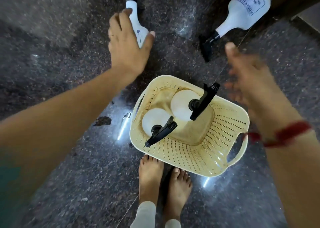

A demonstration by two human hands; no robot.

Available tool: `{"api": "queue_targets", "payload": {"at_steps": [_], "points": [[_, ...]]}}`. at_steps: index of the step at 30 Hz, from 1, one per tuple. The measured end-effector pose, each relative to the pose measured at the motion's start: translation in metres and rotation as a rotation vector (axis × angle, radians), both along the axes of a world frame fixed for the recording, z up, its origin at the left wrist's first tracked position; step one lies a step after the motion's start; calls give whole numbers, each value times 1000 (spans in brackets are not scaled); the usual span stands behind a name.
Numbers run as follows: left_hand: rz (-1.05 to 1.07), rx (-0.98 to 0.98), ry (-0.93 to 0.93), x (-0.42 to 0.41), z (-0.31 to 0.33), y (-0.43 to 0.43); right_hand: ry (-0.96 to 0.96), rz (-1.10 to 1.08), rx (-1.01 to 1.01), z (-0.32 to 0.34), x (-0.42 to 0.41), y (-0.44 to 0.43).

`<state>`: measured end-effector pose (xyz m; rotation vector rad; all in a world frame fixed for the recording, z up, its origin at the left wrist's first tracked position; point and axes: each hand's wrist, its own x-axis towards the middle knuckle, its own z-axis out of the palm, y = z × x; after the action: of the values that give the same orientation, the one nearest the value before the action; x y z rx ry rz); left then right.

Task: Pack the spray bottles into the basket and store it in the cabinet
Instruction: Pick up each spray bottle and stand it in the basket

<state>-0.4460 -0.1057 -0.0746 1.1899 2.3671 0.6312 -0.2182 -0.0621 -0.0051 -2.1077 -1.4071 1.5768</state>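
Note:
A cream perforated basket point(199, 156) stands on the dark stone floor in front of my feet. Two white spray bottles with black triggers stand upright inside it, one at the left point(155, 123) and one further back point(183, 104). My left hand point(128, 44) reaches over a third white spray bottle point(136, 19) lying on the floor; fingers and thumb curl around its body. A fourth, larger labelled bottle point(242, 11) lies at the upper right. My right hand point(247, 73), blurred, hovers open above the basket's right side, holding nothing.
A dark polished granite floor point(69, 71) with bright light reflections lies all around. My bare feet point(162, 177) stand just below the basket. A brown wooden edge point(294, 2) sits at the top right. Small dark scraps point(103, 121) lie left of the basket.

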Motion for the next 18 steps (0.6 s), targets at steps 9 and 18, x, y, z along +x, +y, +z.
{"api": "queue_targets", "payload": {"at_steps": [9, 18], "points": [[-698, -415, 231, 88, 74, -110, 83, 56, -340, 8, -11, -57], [-709, -537, 356, 87, 52, -116, -12, -26, 1, -25, -26, -58]]}}
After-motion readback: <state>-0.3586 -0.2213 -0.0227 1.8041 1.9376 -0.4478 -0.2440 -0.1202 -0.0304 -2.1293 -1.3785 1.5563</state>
